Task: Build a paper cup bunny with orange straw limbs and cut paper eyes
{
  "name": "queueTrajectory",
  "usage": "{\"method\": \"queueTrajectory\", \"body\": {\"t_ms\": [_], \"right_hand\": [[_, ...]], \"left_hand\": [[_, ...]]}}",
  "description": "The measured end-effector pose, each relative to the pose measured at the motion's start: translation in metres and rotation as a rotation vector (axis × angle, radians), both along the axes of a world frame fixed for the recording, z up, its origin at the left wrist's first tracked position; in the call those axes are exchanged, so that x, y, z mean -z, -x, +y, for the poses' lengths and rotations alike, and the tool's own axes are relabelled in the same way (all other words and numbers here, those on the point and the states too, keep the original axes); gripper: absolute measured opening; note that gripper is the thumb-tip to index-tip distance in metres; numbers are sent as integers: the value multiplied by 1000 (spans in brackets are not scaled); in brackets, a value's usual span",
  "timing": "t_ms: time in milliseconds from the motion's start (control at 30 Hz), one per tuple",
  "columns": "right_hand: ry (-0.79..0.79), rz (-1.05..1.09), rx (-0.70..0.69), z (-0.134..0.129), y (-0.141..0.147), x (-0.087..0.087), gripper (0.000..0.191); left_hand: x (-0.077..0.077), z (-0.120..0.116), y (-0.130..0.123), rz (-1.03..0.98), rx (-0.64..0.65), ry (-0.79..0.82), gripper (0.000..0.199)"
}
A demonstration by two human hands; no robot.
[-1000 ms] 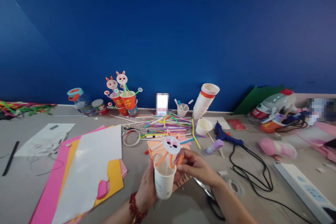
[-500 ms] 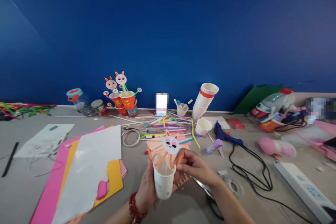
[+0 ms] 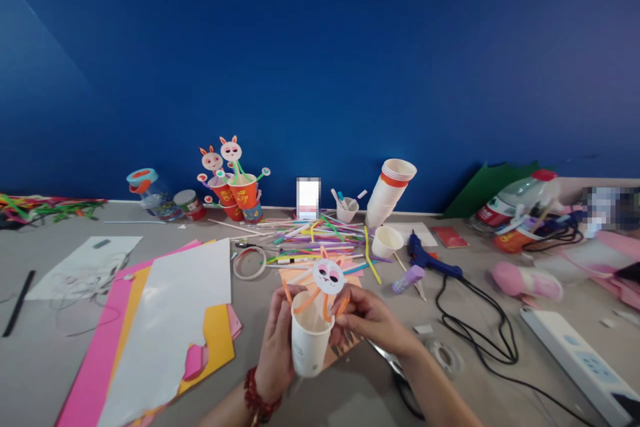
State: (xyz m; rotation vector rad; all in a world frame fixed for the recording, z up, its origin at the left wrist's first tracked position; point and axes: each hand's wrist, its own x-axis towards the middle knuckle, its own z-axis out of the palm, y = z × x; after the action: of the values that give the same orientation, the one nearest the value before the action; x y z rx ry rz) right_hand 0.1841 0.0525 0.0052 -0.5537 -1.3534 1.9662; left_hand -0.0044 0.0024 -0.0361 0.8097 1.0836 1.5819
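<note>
My left hand (image 3: 275, 340), with a red beaded bracelet at its wrist, is wrapped around the left side of a white paper cup (image 3: 309, 350). Above the cup's mouth stands a white paper rabbit face (image 3: 328, 276) with pink eye patches and ears. Bent orange straws (image 3: 305, 303) below the face hook over the rim on both sides. My right hand (image 3: 373, 320) pinches the orange straw at the cup's right rim between thumb and fingers. Its fingertips partly cover that straw's end. An orange paper sheet (image 3: 356, 343) lies beneath the cup.
Behind lie many coloured straws (image 3: 320, 233), beside stacked paper cups (image 3: 390, 190) and finished rabbit cups (image 3: 243, 190). At right are a glue stick (image 3: 409, 278), a blue glue gun (image 3: 433, 259) with cable, scissors (image 3: 387, 357) and a power strip (image 3: 580, 360). Paper sheets (image 3: 175, 307) cover the left.
The rabbit face has shifted slightly right and the cup has tilted a little. My left hand's fingers sit higher along the cup's side. My right hand stays at the straw.
</note>
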Motion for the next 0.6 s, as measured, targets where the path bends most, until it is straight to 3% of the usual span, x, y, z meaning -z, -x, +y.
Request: {"method": "queueTrajectory", "body": {"t_ms": [233,600], "right_hand": [[-17,4,6,-1,0,7,26],[-7,-6,13,-2,1,8,28]], "left_hand": [[4,0,0,-182,-21,-58,20],[-1,-1,2,-102,0,-174,19]]}}
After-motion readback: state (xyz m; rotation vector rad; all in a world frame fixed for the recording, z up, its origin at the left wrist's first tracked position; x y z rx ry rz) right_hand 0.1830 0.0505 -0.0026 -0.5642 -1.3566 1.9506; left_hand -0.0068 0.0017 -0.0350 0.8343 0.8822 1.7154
